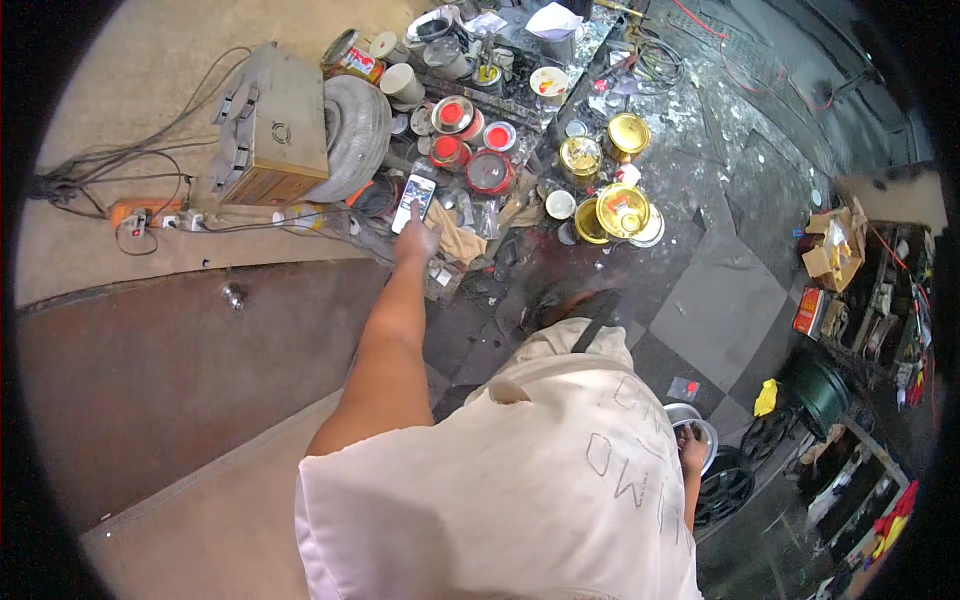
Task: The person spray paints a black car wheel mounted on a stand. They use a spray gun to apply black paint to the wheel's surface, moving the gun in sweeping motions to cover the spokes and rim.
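Note:
My left arm stretches forward from the garment. At its end, my left hand (418, 240) grips the lower end of a white-edged phone (413, 192), whose lit screen faces up. A finger or thumb lies over its lower part. Beside this hand is a crumpled tan cloth (455, 238). Low at the right, my right hand (691, 447) is closed at a silver round container (709, 440), with fingers over its rim. My body partly hides the container, so its full shape does not show.
Several red-topped paint cans (490, 172) crowd the area beyond the phone. Gold-coloured tins (622, 210) stand right of them. A tire (358, 138) leans by a boxy grey-brown unit (275, 130) with trailing cables. A cluttered shelf (880, 320) and a dark green drum (815, 390) stand right.

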`<move>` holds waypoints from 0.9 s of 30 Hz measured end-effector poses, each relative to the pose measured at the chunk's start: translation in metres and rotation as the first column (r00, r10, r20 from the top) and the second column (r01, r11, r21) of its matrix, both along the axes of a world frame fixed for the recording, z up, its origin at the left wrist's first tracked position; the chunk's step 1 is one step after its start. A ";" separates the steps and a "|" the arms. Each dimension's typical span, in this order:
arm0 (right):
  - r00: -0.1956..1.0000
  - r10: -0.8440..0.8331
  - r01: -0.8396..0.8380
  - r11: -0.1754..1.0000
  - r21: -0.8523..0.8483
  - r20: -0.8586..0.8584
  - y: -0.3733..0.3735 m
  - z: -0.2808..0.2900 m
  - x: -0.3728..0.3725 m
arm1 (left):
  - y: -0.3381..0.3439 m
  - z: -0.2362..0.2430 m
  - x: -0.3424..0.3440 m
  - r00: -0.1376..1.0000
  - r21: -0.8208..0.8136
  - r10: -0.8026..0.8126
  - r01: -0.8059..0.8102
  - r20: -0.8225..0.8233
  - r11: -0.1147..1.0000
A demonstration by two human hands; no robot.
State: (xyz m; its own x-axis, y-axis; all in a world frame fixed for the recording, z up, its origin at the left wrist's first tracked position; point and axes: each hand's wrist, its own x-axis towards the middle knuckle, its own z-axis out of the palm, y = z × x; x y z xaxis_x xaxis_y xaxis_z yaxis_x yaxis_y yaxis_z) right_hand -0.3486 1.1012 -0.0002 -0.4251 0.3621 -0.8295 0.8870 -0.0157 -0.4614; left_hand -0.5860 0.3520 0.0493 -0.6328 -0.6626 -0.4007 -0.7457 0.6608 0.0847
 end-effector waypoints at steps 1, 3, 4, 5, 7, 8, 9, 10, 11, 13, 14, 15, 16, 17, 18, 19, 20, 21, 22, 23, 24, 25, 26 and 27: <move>0.999 -0.009 0.005 0.996 -0.089 -0.042 0.007 0.000 -0.012 | 0.009 -0.001 0.000 1.000 0.003 -0.001 0.001 0.021 1.000; 0.996 0.059 -0.063 0.997 -0.054 -0.067 0.010 0.005 -0.051 | 0.030 -0.016 0.012 0.998 0.011 0.006 -0.007 0.070 1.000; 0.983 0.178 -0.179 0.983 -0.027 -0.036 0.016 0.010 -0.072 | 0.029 -0.039 0.029 1.000 -0.021 -0.016 0.016 0.001 1.000; 0.866 0.464 -0.462 0.885 0.056 -0.187 0.060 -0.033 -0.048 | 0.038 -0.045 0.026 0.984 0.032 -0.168 0.166 0.056 0.986; 0.951 0.296 -0.298 0.955 -0.005 -0.088 0.060 -0.008 -0.121 | 0.076 -0.068 0.036 0.920 0.148 -0.373 0.355 0.121 0.923; 0.942 0.324 -0.320 0.946 0.054 -0.082 0.077 -0.005 -0.151 | 0.112 -0.071 0.047 0.872 0.157 -0.475 0.488 -0.113 0.858; 0.958 0.270 -0.270 0.963 0.014 -0.100 0.091 -0.008 -0.166 | 0.118 -0.086 0.042 0.835 0.389 -0.550 0.500 0.022 0.774; 0.963 0.243 -0.241 0.970 0.032 -0.114 0.101 -0.005 -0.190 | 0.149 -0.097 0.032 0.808 0.490 -0.494 0.305 0.320 0.817; 0.966 0.219 -0.213 0.975 0.059 -0.136 0.120 -0.003 -0.215 | 0.192 -0.092 0.017 0.765 0.594 -0.583 0.341 0.275 0.728; 0.980 0.119 -0.104 0.990 0.100 -0.162 0.151 -0.017 -0.236 | 0.246 -0.100 -0.032 0.697 0.770 -0.668 0.268 0.260 0.580; 0.986 0.075 -0.060 0.993 0.099 -0.147 0.166 -0.014 -0.252 | 0.290 -0.082 -0.056 0.684 0.812 -0.670 0.196 0.288 0.550; 0.992 0.023 -0.012 0.996 0.087 -0.125 0.175 -0.005 -0.264 | 0.319 -0.085 -0.077 0.582 0.795 -0.772 0.327 0.257 0.511; 0.989 0.080 -0.068 0.993 0.098 -0.124 0.190 0.007 -0.269 | 0.351 -0.090 -0.102 0.463 0.767 -0.859 0.462 0.220 0.446; 0.983 0.137 -0.125 0.987 0.097 -0.122 0.199 0.011 -0.275 | 0.379 -0.094 -0.131 0.335 0.722 -0.920 0.584 0.202 0.371; 0.977 0.155 -0.141 0.985 0.102 -0.145 0.200 0.019 -0.283 | 0.402 -0.110 -0.161 0.381 0.761 -0.907 0.530 0.180 0.374; 0.969 0.185 -0.171 0.980 0.100 -0.166 0.201 0.036 -0.295 | 0.425 -0.139 -0.187 0.437 0.797 -0.883 0.466 0.169 0.383; 0.980 0.149 -0.136 0.986 0.100 -0.133 0.205 0.053 -0.313 | 0.459 -0.138 -0.217 0.302 0.778 -0.944 0.557 0.135 0.290; 0.986 0.031 -0.017 0.996 0.087 -0.163 0.217 0.056 -0.323 | 0.494 -0.113 -0.255 0.094 0.732 -0.992 0.669 0.088 0.128; 0.977 -0.092 0.103 0.993 0.052 -0.190 0.223 0.054 -0.322 | 0.521 -0.085 -0.290 0.062 0.693 -0.998 0.718 0.027 0.063; 0.954 -0.213 0.220 0.975 0.009 -0.211 0.230 0.046 -0.315 | 0.546 -0.053 -0.326 0.067 0.650 -0.997 0.760 -0.046 0.021; 0.935 -0.259 0.268 0.964 0.005 -0.243 0.242 0.020 -0.301 | 0.563 -0.031 -0.354 0.164 0.592 -0.973 0.805 -0.162 0.037; 0.913 -0.301 0.313 0.950 0.002 -0.274 0.253 -0.004 -0.286 | 0.581 -0.011 -0.381 0.240 0.533 -0.927 0.845 -0.287 0.054; 0.912 -0.317 0.326 0.945 -0.009 -0.260 0.260 -0.013 -0.288 | 0.592 -0.016 -0.409 0.287 0.522 -0.910 0.847 -0.298 0.096; 0.917 -0.326 0.329 0.944 -0.028 -0.229 0.266 -0.020 -0.295 | 0.602 -0.013 -0.434 0.317 0.495 -0.872 0.863 -0.374 0.102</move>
State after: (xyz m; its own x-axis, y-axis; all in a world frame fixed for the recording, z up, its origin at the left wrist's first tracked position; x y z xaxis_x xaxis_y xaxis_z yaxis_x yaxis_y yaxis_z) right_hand -0.6434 1.3671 -0.0207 -0.4576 0.5213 -0.7203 0.7045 -0.2817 -0.6514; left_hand -1.0201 0.9536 0.0367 -0.6150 0.6760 -0.4059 0.3004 0.6768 0.6720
